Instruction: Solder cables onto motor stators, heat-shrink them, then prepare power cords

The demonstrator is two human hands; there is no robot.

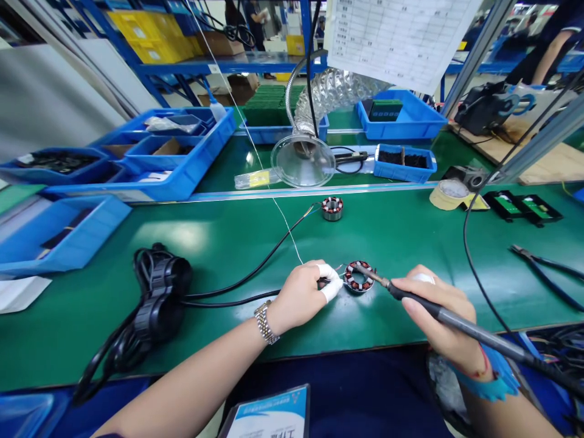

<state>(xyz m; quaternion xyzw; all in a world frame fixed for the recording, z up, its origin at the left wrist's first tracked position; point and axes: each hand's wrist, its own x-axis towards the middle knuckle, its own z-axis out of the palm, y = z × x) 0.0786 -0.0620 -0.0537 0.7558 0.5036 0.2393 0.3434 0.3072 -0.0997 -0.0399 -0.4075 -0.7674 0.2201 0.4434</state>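
Note:
On the green bench lies a motor stator (352, 285), a ring of copper windings with white insulation. My left hand (305, 288), white covers on its fingertips, pinches the end of a black cable (246, 300) at the ring's left side. A thin solder wire (288, 230) runs down from above to these fingers. My right hand (440, 304) grips a soldering iron (474, 328) like a pen, its tip over the stator's top face. Whether the tip touches the windings I cannot tell. Farther back stands a second stator (333, 210), wired to another black cable.
A fume extraction hood (303, 161) hangs behind the stators. Coiled cables (162, 292) lie at left, pliers (547, 267) at right. Blue bins (182, 173) line the back left; a tape roll (449, 193) sits at right. A person's arm (554, 55) shows at the far right.

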